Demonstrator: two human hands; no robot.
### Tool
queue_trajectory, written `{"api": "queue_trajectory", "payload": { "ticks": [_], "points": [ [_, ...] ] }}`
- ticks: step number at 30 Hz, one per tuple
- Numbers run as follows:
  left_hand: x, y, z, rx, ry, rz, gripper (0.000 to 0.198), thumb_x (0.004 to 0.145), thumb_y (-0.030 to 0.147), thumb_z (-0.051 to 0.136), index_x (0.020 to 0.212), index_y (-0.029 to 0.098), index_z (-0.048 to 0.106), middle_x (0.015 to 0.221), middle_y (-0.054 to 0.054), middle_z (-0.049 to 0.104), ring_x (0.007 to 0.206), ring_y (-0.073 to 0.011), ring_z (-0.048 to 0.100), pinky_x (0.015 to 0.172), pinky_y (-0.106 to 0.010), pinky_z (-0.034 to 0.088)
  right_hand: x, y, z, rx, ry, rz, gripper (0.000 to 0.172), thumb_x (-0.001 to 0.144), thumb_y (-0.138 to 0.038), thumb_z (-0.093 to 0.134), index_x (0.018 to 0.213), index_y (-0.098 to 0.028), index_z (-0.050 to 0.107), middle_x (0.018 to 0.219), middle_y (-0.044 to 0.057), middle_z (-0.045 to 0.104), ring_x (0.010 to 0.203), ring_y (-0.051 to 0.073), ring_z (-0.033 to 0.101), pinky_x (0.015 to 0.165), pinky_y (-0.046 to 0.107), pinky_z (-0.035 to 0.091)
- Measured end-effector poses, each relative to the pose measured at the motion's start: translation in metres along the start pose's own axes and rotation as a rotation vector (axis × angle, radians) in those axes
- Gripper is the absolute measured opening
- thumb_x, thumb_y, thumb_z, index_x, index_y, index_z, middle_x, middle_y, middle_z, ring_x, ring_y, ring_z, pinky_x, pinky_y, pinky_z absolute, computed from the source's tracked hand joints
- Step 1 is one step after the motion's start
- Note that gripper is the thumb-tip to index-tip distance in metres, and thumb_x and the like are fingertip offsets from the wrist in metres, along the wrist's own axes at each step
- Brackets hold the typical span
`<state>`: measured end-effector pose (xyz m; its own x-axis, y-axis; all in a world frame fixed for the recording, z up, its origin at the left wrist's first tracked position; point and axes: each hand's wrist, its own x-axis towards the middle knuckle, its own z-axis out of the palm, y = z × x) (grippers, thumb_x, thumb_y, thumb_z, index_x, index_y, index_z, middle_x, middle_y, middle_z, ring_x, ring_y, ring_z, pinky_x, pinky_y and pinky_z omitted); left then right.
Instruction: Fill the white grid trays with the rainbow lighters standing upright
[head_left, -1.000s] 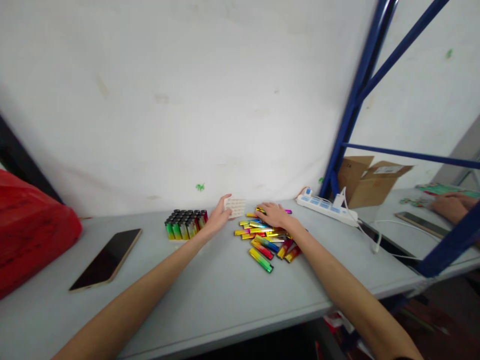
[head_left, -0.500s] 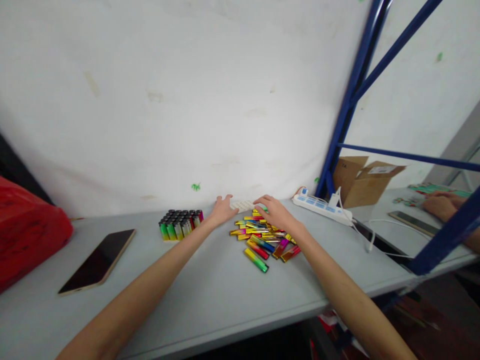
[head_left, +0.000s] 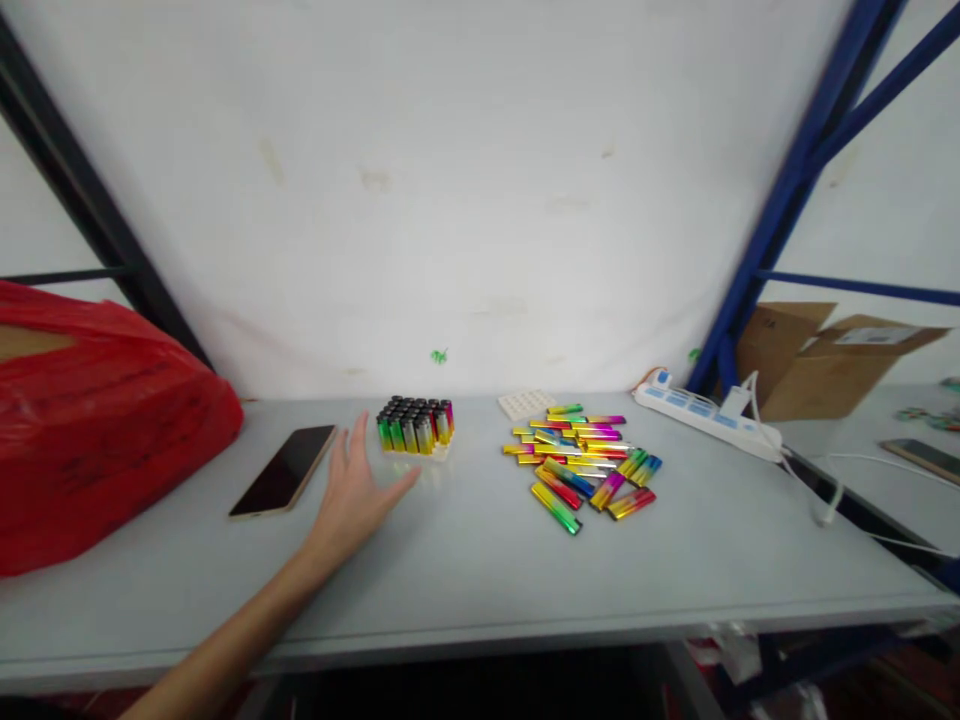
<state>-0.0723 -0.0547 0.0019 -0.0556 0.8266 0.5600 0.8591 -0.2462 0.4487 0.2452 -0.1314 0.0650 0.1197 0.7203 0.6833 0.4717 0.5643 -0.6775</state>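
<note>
My left hand (head_left: 356,492) hovers over the table in front of a block of upright lighters (head_left: 412,425), fingers spread and nothing in them. The lighters stand in rows in a pale tray (head_left: 427,456), their black tops up, their bodies shiny green, yellow and red. To the right lies a loose heap of lighters (head_left: 585,450) in metallic colours, one green and yellow lighter (head_left: 556,508) at its front. Behind the heap a white tray with a grid of holes (head_left: 527,404) rests near the wall. My right hand is out of view.
A phone (head_left: 285,470) lies left of my hand, beside a red plastic bag (head_left: 105,430). At the back right are a white power strip (head_left: 709,415) with cables, a blue rack post (head_left: 787,190) and an open cardboard box (head_left: 832,365). The table's front edge (head_left: 525,640) runs below.
My view has turned left. My left hand has left the white tray and come over to the upright lighters. My right hand has gone out of view, and the white tray lies by the wall untouched.
</note>
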Motion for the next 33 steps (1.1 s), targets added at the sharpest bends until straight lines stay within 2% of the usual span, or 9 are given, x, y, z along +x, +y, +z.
{"api": "queue_trajectory", "payload": {
  "ticks": [3, 7, 13, 16, 19, 22, 25, 29, 33],
  "points": [
    [0.002, -0.014, 0.016, -0.04, -0.113, -0.03, 0.12, 0.077, 0.056, 0.08, 0.167, 0.017, 0.011, 0.157, -0.024, 0.046, 0.149, -0.0473, 0.043, 0.12, -0.065, 0.04, -0.014, -0.005, -0.001, -0.005, 0.045, 0.051, 0.046, 0.113, -0.047, 0.033, 0.126, -0.024, 0.07, 0.122, 0.012, 0.072, 0.113, 0.026, 0.07, 0.084, 0.049, 0.061],
    [0.021, -0.001, 0.031, -0.082, -0.186, -0.057, 0.131, 0.081, 0.058, 0.079, 0.166, 0.006, -0.005, 0.161, -0.034, 0.038, 0.151, -0.0483, 0.04, 0.12, -0.063, 0.039, -0.034, -0.016, -0.009, 0.004, 0.03, 0.045, 0.035, 0.106, -0.039, 0.06, 0.135, -0.019, 0.063, 0.134, 0.011, 0.065, 0.114, 0.025, 0.067, 0.095, 0.047, 0.06],
    [0.051, 0.008, 0.056, -0.074, -0.193, -0.116, 0.147, 0.07, 0.056, 0.09, 0.165, 0.004, -0.01, 0.146, -0.031, 0.054, 0.14, -0.0444, 0.054, 0.116, -0.053, 0.044, -0.031, -0.04, -0.049, 0.007, -0.039, -0.086, 0.014, 0.1, -0.041, 0.064, 0.11, -0.038, 0.074, 0.096, 0.007, 0.077, 0.081, 0.026, 0.072, 0.065, 0.041, 0.06],
    [0.062, 0.006, 0.065, -0.112, -0.201, -0.136, 0.147, 0.069, 0.052, 0.092, 0.166, 0.006, -0.008, 0.143, -0.028, 0.055, 0.136, -0.0429, 0.056, 0.114, -0.051, 0.045, -0.006, -0.02, -0.052, -0.07, -0.138, -0.25, 0.008, 0.099, -0.038, 0.068, 0.096, -0.03, 0.069, 0.075, 0.002, 0.069, 0.064, 0.019, 0.067, 0.058, 0.032, 0.056],
    [0.067, 0.006, 0.064, -0.154, -0.205, -0.086, 0.145, 0.066, 0.053, 0.092, 0.167, 0.008, -0.003, 0.142, -0.025, 0.056, 0.136, -0.0428, 0.056, 0.115, -0.051, 0.044, 0.013, 0.021, -0.031, -0.319, -0.289, -0.329, 0.035, 0.107, -0.035, 0.053, 0.074, -0.023, 0.059, 0.063, -0.001, 0.057, 0.056, 0.015, 0.057, 0.06, 0.029, 0.053],
    [0.065, 0.007, 0.056, -0.199, -0.226, 0.027, 0.141, 0.063, 0.052, 0.092, 0.167, 0.015, 0.005, 0.146, -0.022, 0.056, 0.141, -0.0438, 0.052, 0.116, -0.055, 0.044, 0.012, 0.055, -0.007, -0.469, -0.468, -0.385, 0.022, 0.108, -0.029, 0.049, 0.108, -0.023, 0.07, 0.105, 0.01, 0.071, 0.099, 0.023, 0.069, 0.091, 0.04, 0.059],
    [0.059, 0.012, 0.045, -0.257, -0.278, 0.137, 0.136, 0.063, 0.051, 0.091, 0.166, 0.011, 0.012, 0.151, -0.024, 0.056, 0.142, -0.046, 0.053, 0.118, -0.058, 0.044, 0.002, 0.071, 0.003, -0.607, -0.581, -0.42, 0.044, 0.106, -0.036, 0.055, 0.15, -0.03, 0.055, 0.147, 0.015, 0.058, 0.139, 0.032, 0.053, 0.116, 0.057, 0.046],
    [0.051, 0.026, 0.034, -0.276, -0.369, 0.238, 0.136, 0.065, 0.051, 0.09, 0.168, 0.009, 0.011, 0.157, -0.025, 0.051, 0.146, -0.0451, 0.05, 0.121, -0.056, 0.043, 0.005, 0.086, -0.001, -0.725, -0.561, -0.408, 0.049, 0.106, -0.047, 0.055, 0.151, -0.028, 0.055, 0.155, 0.017, 0.052, 0.149, 0.035, 0.042, 0.122, 0.065, 0.036],
    [0.054, 0.043, 0.029, -0.248, -0.485, 0.358, 0.131, 0.07, 0.051, 0.084, 0.17, 0.012, 0.008, 0.166, -0.022, 0.042, 0.151, -0.0408, 0.045, 0.125, -0.053, 0.039, 0.024, 0.101, -0.008, -0.718, -0.548, -0.447, 0.045, 0.105, -0.05, 0.055, 0.143, -0.026, 0.061, 0.145, 0.016, 0.059, 0.139, 0.034, 0.051, 0.122, 0.064, 0.036]
  ]
}}
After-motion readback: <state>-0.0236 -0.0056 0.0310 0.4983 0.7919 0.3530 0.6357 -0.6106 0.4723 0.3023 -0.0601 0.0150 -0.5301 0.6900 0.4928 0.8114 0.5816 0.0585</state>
